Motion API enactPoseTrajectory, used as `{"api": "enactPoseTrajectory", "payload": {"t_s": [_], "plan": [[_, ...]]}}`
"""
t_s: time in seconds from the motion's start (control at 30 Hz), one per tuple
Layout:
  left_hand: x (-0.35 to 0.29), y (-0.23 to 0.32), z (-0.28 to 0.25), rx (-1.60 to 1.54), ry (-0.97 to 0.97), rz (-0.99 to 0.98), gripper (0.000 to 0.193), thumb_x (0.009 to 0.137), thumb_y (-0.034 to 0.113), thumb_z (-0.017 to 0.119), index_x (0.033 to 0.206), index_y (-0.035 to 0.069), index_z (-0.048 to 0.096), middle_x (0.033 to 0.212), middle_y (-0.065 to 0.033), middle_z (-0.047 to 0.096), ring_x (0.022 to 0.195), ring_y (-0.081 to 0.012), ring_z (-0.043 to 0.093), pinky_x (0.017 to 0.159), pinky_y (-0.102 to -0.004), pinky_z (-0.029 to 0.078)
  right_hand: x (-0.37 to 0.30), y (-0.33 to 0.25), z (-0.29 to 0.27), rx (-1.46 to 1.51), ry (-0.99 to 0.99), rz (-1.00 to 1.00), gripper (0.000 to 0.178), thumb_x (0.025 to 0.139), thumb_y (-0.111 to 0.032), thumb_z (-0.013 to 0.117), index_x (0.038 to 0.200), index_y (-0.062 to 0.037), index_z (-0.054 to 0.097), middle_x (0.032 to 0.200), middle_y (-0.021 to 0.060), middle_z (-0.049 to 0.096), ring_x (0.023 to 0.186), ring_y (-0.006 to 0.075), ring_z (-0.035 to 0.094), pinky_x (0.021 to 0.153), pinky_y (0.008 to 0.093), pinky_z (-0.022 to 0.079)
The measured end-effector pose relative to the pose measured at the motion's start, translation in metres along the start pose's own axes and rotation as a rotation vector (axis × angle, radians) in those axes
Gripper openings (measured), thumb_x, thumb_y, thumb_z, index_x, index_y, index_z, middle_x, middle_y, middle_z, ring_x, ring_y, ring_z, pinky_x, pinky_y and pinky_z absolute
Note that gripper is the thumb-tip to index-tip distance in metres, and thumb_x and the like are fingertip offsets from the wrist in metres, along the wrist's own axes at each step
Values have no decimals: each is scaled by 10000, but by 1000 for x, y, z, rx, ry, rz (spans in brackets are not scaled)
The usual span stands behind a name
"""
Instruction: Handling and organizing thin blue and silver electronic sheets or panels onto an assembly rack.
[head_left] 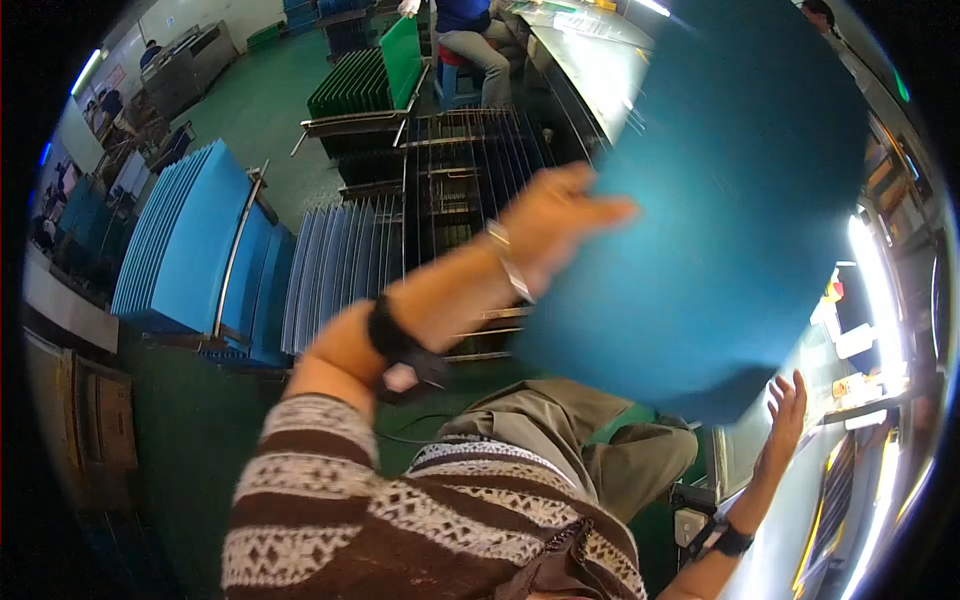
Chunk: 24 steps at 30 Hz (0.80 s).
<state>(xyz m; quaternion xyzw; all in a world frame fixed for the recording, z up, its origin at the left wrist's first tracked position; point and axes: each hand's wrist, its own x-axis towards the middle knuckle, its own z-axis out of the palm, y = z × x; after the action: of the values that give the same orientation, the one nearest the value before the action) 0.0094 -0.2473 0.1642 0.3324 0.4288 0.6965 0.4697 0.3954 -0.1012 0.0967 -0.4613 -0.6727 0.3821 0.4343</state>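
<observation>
A large flat blue sheet (720, 230) is raised in front of me and tilted, covering much of the right side. My left hand (572, 215) grips its left edge, the thumb lying over the near face; the other fingers are partly hidden. Close to the sheet's lower right corner, my right hand (785, 415) is raised with its fingers apart and holds nothing. A dark band with a small device (400, 350) circles my left forearm, and a bracelet sits at that wrist.
Racks of upright blue panels (200, 235), grey-blue panels (340, 265) and green panels (365, 80) stand to the left. A dark wire rack (465, 180) is beyond my left arm. A person (475, 40) sits by a bright worktable (590, 70). Lit tubes (880, 300) edge the right-hand bench.
</observation>
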Motion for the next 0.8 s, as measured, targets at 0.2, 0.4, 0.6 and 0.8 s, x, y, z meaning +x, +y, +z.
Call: {"api": "enactPoseTrajectory", "payload": {"t_s": [0.2, 0.4, 0.6, 0.8], "plan": [[-60, 144, -126, 745, 287, 526, 323, 801, 202, 656, 1056, 5, 631, 944, -94, 670, 881, -147, 619, 872, -278, 449, 26, 37, -9, -281, -1, -96, 317, 935, -190, 486, 1206, -33, 534, 1134, 97, 566, 1064, 176, 517, 922, 298, 380], [-43, 135, -144, 760, 475, 373, 247, 815, 90, 606, 1022, -43, 617, 826, -93, 651, 635, -121, 611, 562, -257, 506, 13, 75, -35, -522, 45, -42, 265, 896, -142, 517, 1117, -9, 580, 1063, 113, 575, 1041, 205, 527, 901, 336, 385], [-18, 82, -195, 749, 793, 177, 225, 796, 50, 589, 1001, -41, 611, 798, -99, 645, 635, -147, 605, 570, -264, 499, -8, 96, -51, -698, 96, -153, 240, 869, -117, 548, 1083, -18, 590, 1072, 117, 573, 1015, 263, 526, 913, 366, 377], [11, 14, -197, 764, 888, 198, 137, 742, 9, 547, 807, -31, 661, 666, -42, 587, 554, -114, 513, 506, -274, 421, -25, 104, -44, -851, 142, -154, 249, 849, -128, 577, 1072, -18, 594, 1096, 131, 568, 1057, 285, 501, 935, 390, 360]]}}
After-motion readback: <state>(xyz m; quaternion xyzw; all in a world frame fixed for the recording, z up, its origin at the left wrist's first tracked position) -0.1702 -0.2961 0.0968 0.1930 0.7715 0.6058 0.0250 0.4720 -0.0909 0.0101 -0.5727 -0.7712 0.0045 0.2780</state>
